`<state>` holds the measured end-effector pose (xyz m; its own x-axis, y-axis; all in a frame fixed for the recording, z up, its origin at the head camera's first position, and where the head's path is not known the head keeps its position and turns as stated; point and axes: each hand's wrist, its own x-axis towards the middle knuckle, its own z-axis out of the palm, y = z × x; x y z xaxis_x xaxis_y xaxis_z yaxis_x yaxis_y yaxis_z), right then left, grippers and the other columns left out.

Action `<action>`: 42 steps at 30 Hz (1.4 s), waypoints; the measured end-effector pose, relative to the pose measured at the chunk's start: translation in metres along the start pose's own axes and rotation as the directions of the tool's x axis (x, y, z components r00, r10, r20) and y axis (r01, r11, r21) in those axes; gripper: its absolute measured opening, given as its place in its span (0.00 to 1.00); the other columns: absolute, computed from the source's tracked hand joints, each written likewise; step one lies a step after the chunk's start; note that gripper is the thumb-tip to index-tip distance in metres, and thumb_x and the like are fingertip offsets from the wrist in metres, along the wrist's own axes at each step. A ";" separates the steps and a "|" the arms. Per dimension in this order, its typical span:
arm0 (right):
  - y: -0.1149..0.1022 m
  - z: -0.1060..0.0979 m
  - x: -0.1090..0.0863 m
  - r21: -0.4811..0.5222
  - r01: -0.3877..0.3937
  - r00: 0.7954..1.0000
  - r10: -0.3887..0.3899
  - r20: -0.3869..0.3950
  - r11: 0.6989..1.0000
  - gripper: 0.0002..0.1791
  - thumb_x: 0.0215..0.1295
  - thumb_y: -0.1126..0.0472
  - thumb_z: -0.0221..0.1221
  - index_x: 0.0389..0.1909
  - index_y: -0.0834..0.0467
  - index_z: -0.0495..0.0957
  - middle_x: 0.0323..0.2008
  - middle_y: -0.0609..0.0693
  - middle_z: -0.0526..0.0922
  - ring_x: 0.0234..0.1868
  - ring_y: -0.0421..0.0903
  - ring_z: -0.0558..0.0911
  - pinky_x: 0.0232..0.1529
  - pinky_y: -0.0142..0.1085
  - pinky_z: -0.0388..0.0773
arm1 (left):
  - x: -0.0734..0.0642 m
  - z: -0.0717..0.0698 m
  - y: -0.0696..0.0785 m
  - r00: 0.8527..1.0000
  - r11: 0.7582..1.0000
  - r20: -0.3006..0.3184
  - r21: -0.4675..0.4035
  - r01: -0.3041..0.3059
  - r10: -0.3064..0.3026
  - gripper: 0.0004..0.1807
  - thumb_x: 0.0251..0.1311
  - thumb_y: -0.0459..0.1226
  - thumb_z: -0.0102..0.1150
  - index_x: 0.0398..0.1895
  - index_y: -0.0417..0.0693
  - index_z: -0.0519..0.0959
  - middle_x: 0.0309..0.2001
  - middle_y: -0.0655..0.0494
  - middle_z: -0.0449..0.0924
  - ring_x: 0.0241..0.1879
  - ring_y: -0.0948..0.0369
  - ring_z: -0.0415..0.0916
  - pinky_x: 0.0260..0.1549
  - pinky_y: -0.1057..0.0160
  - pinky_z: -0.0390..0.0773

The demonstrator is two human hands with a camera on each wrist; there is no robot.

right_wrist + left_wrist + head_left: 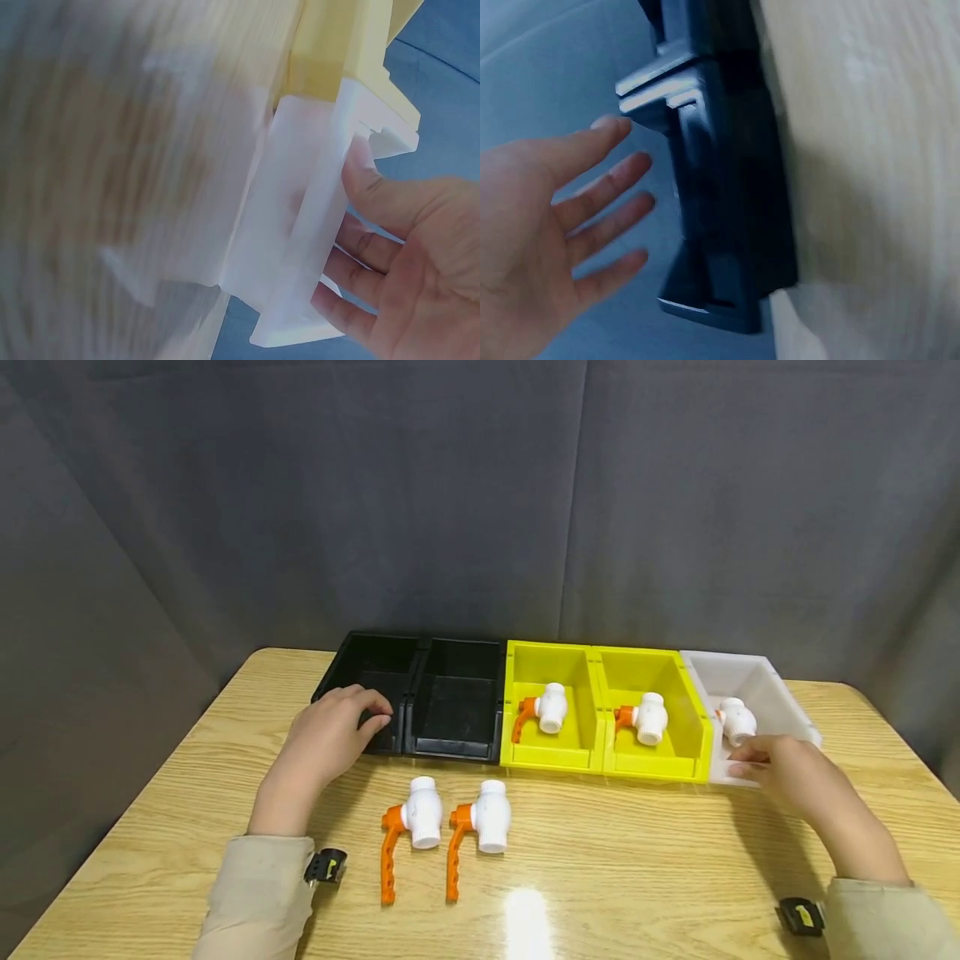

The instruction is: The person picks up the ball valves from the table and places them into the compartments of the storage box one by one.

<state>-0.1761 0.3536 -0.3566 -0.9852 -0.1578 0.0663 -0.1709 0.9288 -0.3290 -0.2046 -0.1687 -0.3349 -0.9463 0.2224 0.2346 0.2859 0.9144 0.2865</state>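
Over the front of the leftmost black bin (378,664) hovers my left hand (330,731), fingers loosely bent with nothing between them; the left wrist view shows the fingers apart beside the bin's front wall. My right hand (795,777) reaches over the front of the white bin (783,714), its fingers dipping inside. Just beyond its fingertips sits a white ball valve (737,720) with an orange handle, partly hidden by the bin wall. In the right wrist view the thumb and fingers (360,274) are spread behind the white front wall, and no valve shows.
Two orange-handled ball valves (424,814) (492,818) lie on the wooden table (615,860) before the bins. Each yellow bin (551,760) (656,767) holds one valve. A second black bin (457,702) stands left of them. Grey curtain (480,502) hangs behind.
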 end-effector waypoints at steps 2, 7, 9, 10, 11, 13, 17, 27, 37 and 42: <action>0.000 0.001 0.001 0.013 -0.005 1.000 0.005 0.001 1.000 0.05 0.58 0.65 0.69 0.33 0.63 0.84 0.32 0.57 0.86 0.37 0.58 0.81 0.43 0.58 0.75 | -0.001 -0.003 0.004 0.999 1.000 -0.027 0.004 0.018 -0.018 0.08 0.68 0.40 0.61 0.46 0.50 0.83 0.45 0.51 0.81 0.49 0.48 0.77 0.48 0.44 0.76; 0.000 0.000 0.001 0.027 -0.016 1.000 0.016 -0.006 0.999 0.04 0.59 0.65 0.69 0.30 0.61 0.84 0.31 0.55 0.86 0.35 0.53 0.80 0.41 0.54 0.75 | -0.001 -0.010 0.020 0.996 0.999 -0.087 -0.003 0.034 -0.034 0.08 0.69 0.41 0.60 0.46 0.50 0.83 0.48 0.52 0.81 0.50 0.49 0.76 0.44 0.45 0.77; 0.001 0.000 0.001 0.029 -0.024 1.000 0.024 0.000 0.999 0.04 0.59 0.64 0.69 0.30 0.60 0.84 0.31 0.54 0.86 0.35 0.52 0.80 0.40 0.52 0.75 | -0.002 -0.010 0.026 0.993 1.000 -0.114 -0.003 0.024 -0.025 0.08 0.68 0.41 0.61 0.45 0.50 0.84 0.48 0.52 0.81 0.50 0.50 0.76 0.44 0.45 0.77; 0.001 -0.001 0.001 0.029 -0.025 1.000 0.025 0.001 0.999 0.04 0.59 0.63 0.69 0.30 0.60 0.84 0.31 0.54 0.86 0.35 0.52 0.80 0.40 0.52 0.75 | -0.003 -0.010 0.028 0.992 1.000 -0.127 -0.003 0.021 -0.021 0.08 0.68 0.41 0.61 0.45 0.50 0.84 0.49 0.52 0.82 0.50 0.50 0.76 0.44 0.46 0.77; 0.002 -0.001 0.001 0.029 -0.031 1.000 0.030 0.004 0.999 0.04 0.59 0.63 0.69 0.30 0.60 0.84 0.31 0.54 0.86 0.35 0.53 0.80 0.40 0.52 0.75 | -0.004 -0.010 0.030 0.990 1.000 -0.139 -0.006 0.020 -0.021 0.08 0.68 0.40 0.61 0.45 0.50 0.84 0.49 0.52 0.82 0.51 0.50 0.75 0.44 0.46 0.77; 0.002 -0.003 0.001 0.029 -0.040 0.999 0.040 0.008 0.999 0.05 0.59 0.62 0.69 0.30 0.59 0.84 0.31 0.54 0.86 0.35 0.54 0.80 0.40 0.52 0.74 | -0.006 -0.009 0.034 0.987 1.000 -0.161 -0.011 0.019 -0.021 0.08 0.67 0.40 0.62 0.45 0.50 0.84 0.50 0.52 0.82 0.52 0.50 0.75 0.44 0.45 0.77; 0.003 -0.004 0.001 0.030 -0.041 0.999 0.040 0.011 0.999 0.05 0.58 0.61 0.70 0.30 0.58 0.84 0.30 0.52 0.85 0.34 0.53 0.79 0.38 0.50 0.74 | -0.010 -0.005 0.039 0.969 1.000 -0.246 -0.015 0.023 -0.026 0.08 0.67 0.41 0.62 0.44 0.50 0.85 0.49 0.52 0.83 0.48 0.49 0.78 0.41 0.46 0.78; 0.001 -0.002 0.001 0.050 -0.041 0.999 0.041 0.004 0.998 0.06 0.57 0.60 0.71 0.30 0.58 0.84 0.29 0.50 0.85 0.33 0.49 0.78 0.37 0.45 0.73 | -0.015 -0.001 0.044 0.932 0.995 -0.349 0.060 -0.079 0.095 0.08 0.65 0.43 0.63 0.41 0.51 0.85 0.43 0.54 0.84 0.42 0.51 0.80 0.39 0.49 0.79; -0.002 -0.005 0.001 0.042 -0.084 0.996 0.083 0.025 0.996 0.08 0.56 0.59 0.71 0.32 0.59 0.85 0.31 0.53 0.86 0.35 0.54 0.79 0.36 0.46 0.72 | -0.018 0.005 0.052 0.954 0.974 -0.234 0.168 -0.151 0.188 0.08 0.64 0.46 0.63 0.38 0.53 0.85 0.40 0.57 0.83 0.42 0.55 0.78 0.44 0.53 0.79; -0.002 -0.004 0.001 0.035 -0.067 0.998 0.066 0.015 0.997 0.07 0.56 0.60 0.71 0.31 0.59 0.85 0.30 0.51 0.85 0.34 0.53 0.78 0.37 0.49 0.73 | -0.021 0.006 0.061 0.954 0.963 -0.178 0.162 -0.214 0.241 0.08 0.64 0.46 0.64 0.38 0.55 0.85 0.40 0.60 0.83 0.42 0.56 0.78 0.44 0.54 0.79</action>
<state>-0.1765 0.3528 -0.3523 -0.9944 -0.1010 0.0302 -0.1050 0.9247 -0.3659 -0.1679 -0.1158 -0.3278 -0.8070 0.3728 0.4579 0.4533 0.8881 0.0757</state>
